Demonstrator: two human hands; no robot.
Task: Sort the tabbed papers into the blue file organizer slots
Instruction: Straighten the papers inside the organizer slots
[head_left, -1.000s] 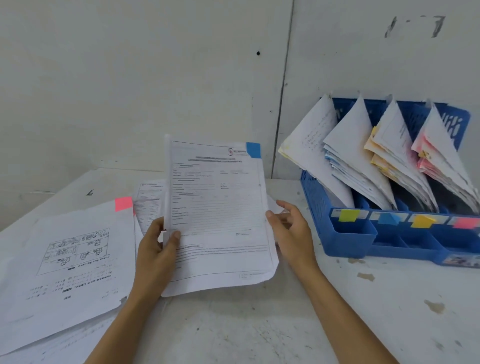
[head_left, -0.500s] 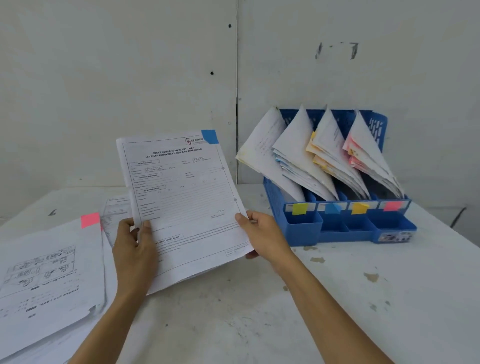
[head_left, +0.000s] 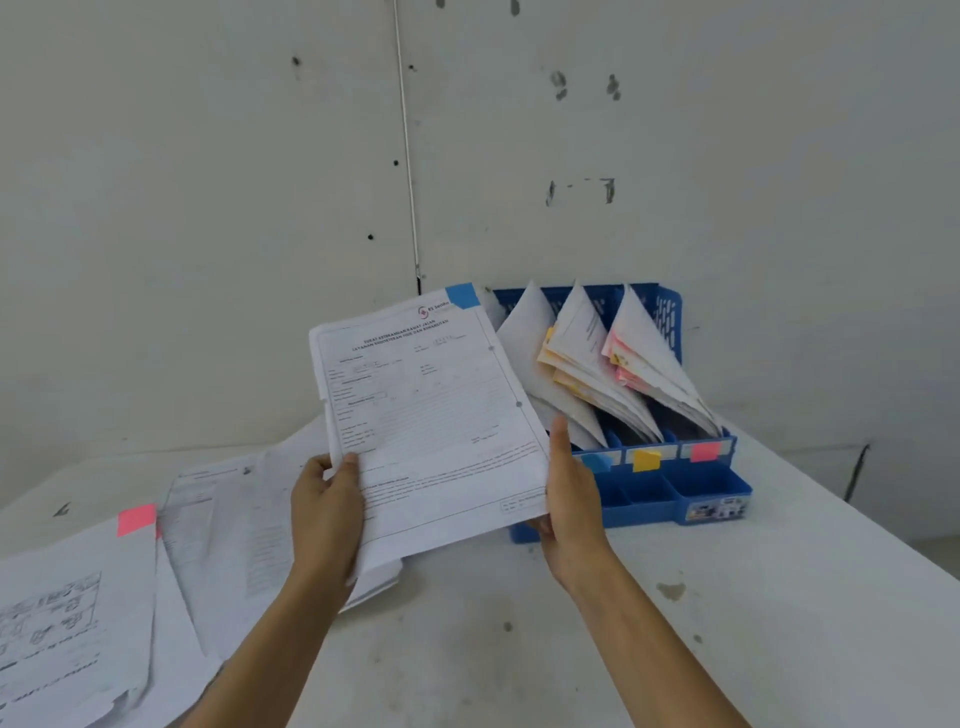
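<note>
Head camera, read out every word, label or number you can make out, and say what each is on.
"SURAT KETERANGAN RAWAT JALAN": title on the blue-tabbed sheet.
"RS": beside its logo; the rest of the name is blurred.
Too blurred to read: its form body, the pink-tabbed pile, and the sticker on the blue organizer.

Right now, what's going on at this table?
A person holds a blue-tabbed sheet up with both hands: the left hand grips its lower left edge and the right hand pinches its lower right. The sheet is in front of the blue file organizer, not yet in a slot. The blue label sits beside the right hand. More papers, the top one pink-tabbed, lie on the table.
</note>
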